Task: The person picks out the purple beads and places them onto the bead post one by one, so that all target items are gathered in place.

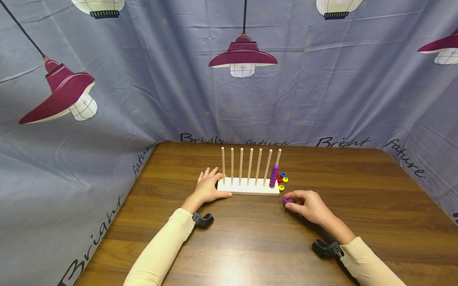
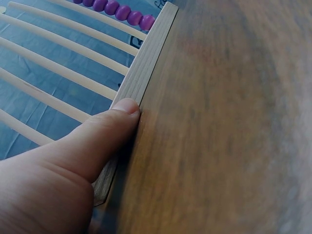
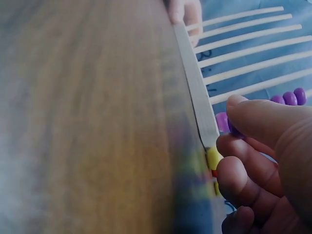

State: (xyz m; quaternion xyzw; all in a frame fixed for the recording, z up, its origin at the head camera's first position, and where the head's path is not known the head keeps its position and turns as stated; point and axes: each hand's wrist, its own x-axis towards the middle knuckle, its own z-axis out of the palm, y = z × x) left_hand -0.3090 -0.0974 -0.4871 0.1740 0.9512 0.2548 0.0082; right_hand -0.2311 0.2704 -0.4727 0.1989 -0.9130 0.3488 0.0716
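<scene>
A white wooden base with a row of upright pegs, a peg stand (image 1: pixel 248 190), stands on the table. Purple beads (image 1: pixel 274 176) are stacked on its rightmost peg; the other pegs are bare. My left hand (image 1: pixel 207 188) holds the stand's left end, its thumb (image 2: pixel 109 129) along the front face and the other fingers spread behind. Just right of the stand and nearer to me, my right hand (image 1: pixel 307 204) pinches a loose purple bead (image 1: pixel 287 201) between thumb and fingers. The bead is apart from the pegs.
Loose beads lie by the stand's right end: a yellow bead (image 1: pixel 281 188), another yellow bead (image 1: pixel 285 180), a blue bead (image 1: pixel 283 174) and red ones (image 1: pixel 280 180). Behind the brown wooden table (image 1: pixel 250 238) hangs a grey-blue curtain (image 1: pixel 171 91) printed with lamps.
</scene>
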